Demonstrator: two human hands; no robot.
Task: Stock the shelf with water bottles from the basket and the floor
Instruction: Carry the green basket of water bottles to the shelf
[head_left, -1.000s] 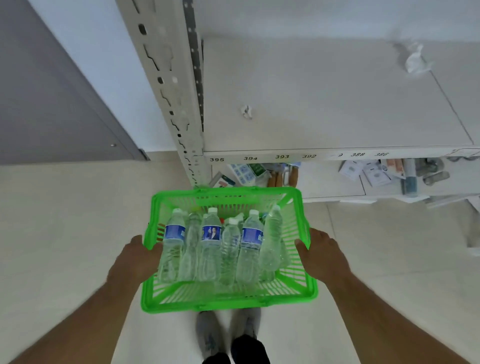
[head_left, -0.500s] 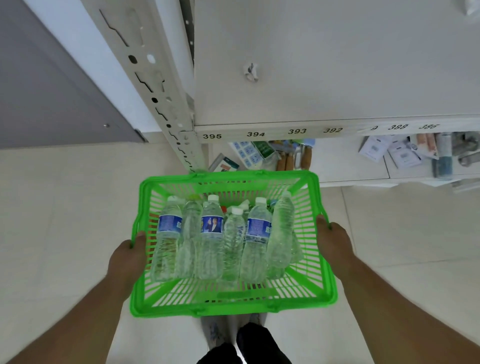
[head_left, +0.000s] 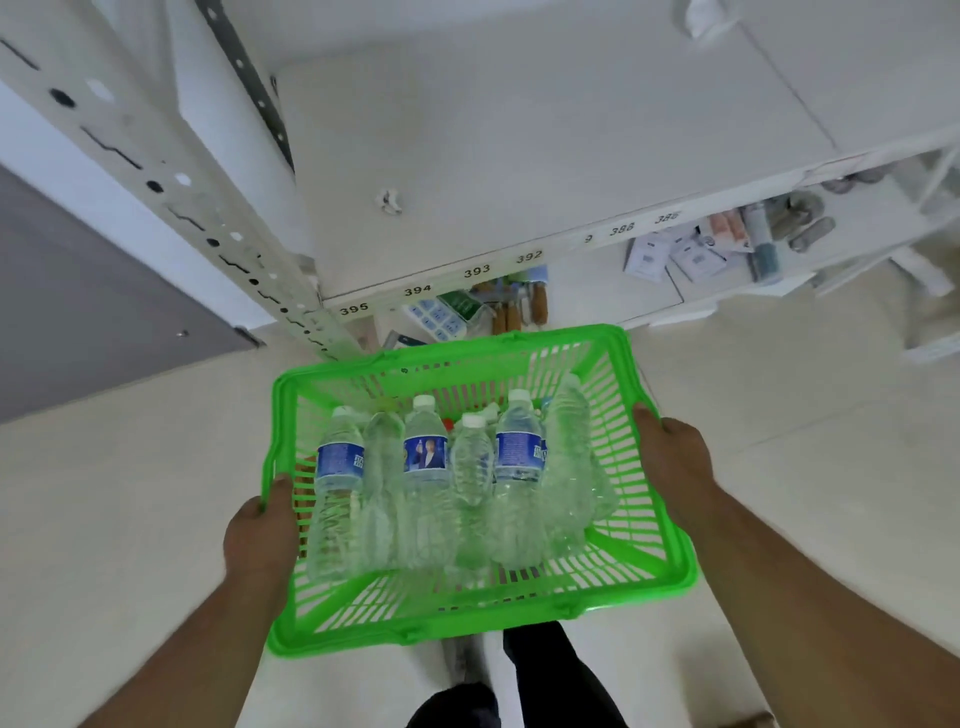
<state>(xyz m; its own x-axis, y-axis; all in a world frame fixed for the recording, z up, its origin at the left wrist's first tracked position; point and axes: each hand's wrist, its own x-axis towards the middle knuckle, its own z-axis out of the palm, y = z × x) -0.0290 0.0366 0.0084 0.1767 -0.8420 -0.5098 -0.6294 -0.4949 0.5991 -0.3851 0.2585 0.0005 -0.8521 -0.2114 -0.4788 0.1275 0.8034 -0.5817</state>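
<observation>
- Head view: I stand on a pale tiled floor facing a white metal shelf whose broad top board is almost bare, apart from a small crumpled scrap near its front left.
- The shelf's front edge carries number stickers reading 395, 394, 393, 392 and on to 388.
- A perforated white upright post rises at the shelf's left corner, and a grey door sits further left.
- On the lower shelf level, small packets and tools lie scattered; they are too blurred to name.
- I hold a bright green slatted plastic basket in front of my body, just below and near the shelf's front edge.
- Inside the basket, clear water bottles with white caps lean close together in a row; several have blue labels, others are plain.
- My left hand is closed around the basket's left rim, thumb resting on top.
- My right hand is closed around the basket's right rim, fingers curled under the edge.
- The bottles lie between my two hands, touching neither.
- My dark trouser legs show beneath the basket.
</observation>
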